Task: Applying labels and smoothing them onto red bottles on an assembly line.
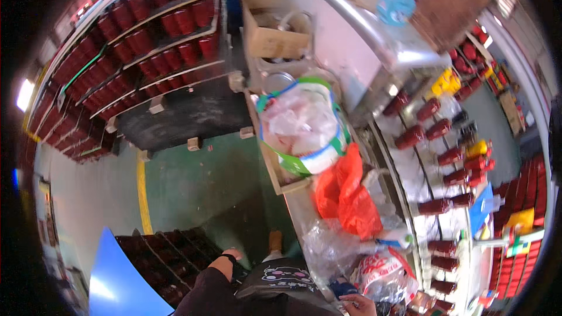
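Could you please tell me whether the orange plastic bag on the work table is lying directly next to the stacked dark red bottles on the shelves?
No, the orange plastic bag lies on the grey work table, while the shelves of dark red bottles stand apart across the green floor.

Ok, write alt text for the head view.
A person stands at a cluttered steel bench, right hand on clear plastic bags, left hand by a dark divided crate. Dark red bottles line the bench.
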